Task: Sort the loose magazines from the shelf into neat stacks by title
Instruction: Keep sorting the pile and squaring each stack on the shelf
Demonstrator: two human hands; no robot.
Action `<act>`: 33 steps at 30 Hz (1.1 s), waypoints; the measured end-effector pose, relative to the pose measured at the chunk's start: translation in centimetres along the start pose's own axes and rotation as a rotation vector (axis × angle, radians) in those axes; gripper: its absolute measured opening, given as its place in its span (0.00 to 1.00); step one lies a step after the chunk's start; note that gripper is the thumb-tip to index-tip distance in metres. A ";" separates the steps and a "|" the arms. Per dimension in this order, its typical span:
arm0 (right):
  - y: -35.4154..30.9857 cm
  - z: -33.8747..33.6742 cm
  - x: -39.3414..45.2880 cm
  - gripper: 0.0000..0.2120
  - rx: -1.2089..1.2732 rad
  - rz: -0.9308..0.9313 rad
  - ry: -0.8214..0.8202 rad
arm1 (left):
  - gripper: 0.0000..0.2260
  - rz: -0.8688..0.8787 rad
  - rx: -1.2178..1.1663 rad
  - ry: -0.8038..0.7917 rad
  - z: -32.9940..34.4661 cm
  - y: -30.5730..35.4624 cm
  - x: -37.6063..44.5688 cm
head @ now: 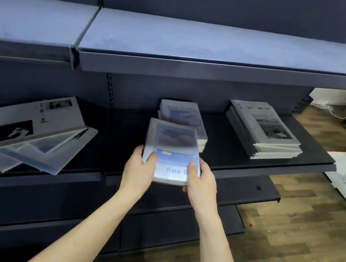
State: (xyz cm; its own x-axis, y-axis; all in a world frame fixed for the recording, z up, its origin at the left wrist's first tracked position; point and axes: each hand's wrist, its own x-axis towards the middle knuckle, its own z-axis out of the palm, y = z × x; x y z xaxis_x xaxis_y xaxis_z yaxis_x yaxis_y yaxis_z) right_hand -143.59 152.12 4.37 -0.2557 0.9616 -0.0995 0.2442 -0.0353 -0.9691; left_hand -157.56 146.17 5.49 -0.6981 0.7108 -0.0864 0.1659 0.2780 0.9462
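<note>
Both hands, left hand [140, 166] and right hand [201, 180], grip the blue magazine [171, 151] by its near corners; I should square it onto the blue stack [183, 119] just behind.

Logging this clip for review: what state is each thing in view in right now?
Left hand: grips the held magazines' left edge.
Right hand: grips their right edge.
Held magazines: blue-covered, motion-blurred, in front of the blue stack.
Blue stack: squared, flat on the shelf.
Grey stack: fairly neat, flat, at the shelf's right end.
Loose pile: jumbled, unsorted, at left.
</note>
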 end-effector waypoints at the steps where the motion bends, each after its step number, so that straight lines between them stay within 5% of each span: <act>1: 0.0 -0.1 0.3 0.15 0.002 0.006 0.008 | 0.11 -0.010 0.011 -0.016 0.2 0.1 0.2; 16: -1.8 0.0 7.9 0.19 -0.088 -0.005 0.110 | 0.14 -0.076 0.068 -0.016 4.5 1.4 6.8; 20: -1.8 -0.1 9.8 0.18 -0.124 -0.005 0.101 | 0.24 -0.101 0.196 -0.074 5.2 2.7 7.9; 25: -1.5 -0.4 12.4 0.12 -0.104 -0.009 0.090 | 0.18 -0.108 0.254 -0.019 6.6 3.6 9.5; 33: -1.4 -0.8 15.0 0.19 -0.439 -0.131 0.139 | 0.20 -0.162 0.363 0.060 8.7 4.3 11.6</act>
State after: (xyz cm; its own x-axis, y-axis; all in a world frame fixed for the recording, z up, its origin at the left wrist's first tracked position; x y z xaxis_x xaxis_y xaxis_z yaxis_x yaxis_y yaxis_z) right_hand -146.99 166.80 4.42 -0.1908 0.9786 0.0775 0.5976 0.1784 -0.7817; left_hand -158.87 161.24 5.83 -0.7731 0.6028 -0.1972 0.2776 0.6011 0.7494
